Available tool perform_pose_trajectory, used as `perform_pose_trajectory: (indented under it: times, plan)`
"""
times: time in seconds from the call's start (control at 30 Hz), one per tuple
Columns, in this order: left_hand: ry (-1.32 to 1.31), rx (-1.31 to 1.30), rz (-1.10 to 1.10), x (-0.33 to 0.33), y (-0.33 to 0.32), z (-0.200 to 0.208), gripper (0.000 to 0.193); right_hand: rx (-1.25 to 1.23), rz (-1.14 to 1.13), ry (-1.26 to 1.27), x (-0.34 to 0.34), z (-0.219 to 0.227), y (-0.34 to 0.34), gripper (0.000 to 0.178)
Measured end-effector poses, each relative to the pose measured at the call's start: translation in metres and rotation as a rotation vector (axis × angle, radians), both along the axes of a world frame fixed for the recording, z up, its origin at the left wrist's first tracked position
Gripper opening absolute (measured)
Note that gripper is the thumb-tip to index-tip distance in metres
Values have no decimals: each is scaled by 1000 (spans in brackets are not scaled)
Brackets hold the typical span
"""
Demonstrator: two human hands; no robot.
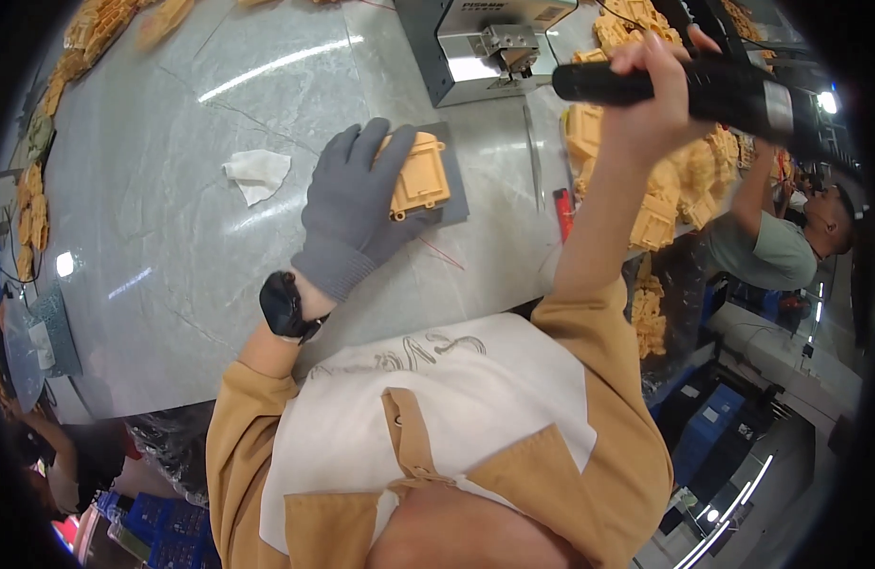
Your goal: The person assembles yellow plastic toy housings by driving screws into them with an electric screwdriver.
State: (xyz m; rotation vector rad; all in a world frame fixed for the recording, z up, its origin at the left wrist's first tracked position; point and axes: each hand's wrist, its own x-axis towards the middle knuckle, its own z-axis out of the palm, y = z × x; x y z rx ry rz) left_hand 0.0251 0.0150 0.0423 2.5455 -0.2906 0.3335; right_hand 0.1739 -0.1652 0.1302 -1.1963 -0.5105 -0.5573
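Observation:
My left hand [356, 194], in a grey knitted glove, grips a yellow-orange plastic housing [421, 177]. The housing lies on a dark grey flat block [454, 204] on the table, and the gloved fingers cover its left side. My right hand [657, 100] is bare and raised above the right side of the table, its fingers wrapped round a black electric screwdriver [741, 95]. The screwdriver is held roughly level, its narrower end pointing left toward a grey screw feeder [499, 57]. The tool's tip cannot be made out.
Piled yellow-orange housings [653, 223] lie at the right, with more parts [101, 28] along the far left edge. A white cloth scrap [258, 174] and a red tool [563, 215] rest on the grey table [181, 313]. Another person [779, 232] sits at the right.

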Motion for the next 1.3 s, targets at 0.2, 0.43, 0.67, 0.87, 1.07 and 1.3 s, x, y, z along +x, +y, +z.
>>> perform_pose_trajectory:
  times: [0.2,0.43,0.67,0.87,1.07,1.3]
  plan:
    - [4,-421,90,-32,13,-36,82,-80,-201,145,14,-1,45,30]
    - [-68,-250,133,-16,16,-41,79,-297,2,189,-17,-21,24,43]
    - [-54,-296,42,-25,21,-32,80,-13,22,-45,5,6,21,36]
    - [-11,-305,-10,-25,23,-39,81,-124,-171,53,9,8,62,8]
    - [-2,-326,23,-25,20,-34,79,-386,54,-12,32,-9,32,32]
    - [-18,-325,37,-22,16,-36,76,-118,263,159,-83,-5,17,42]
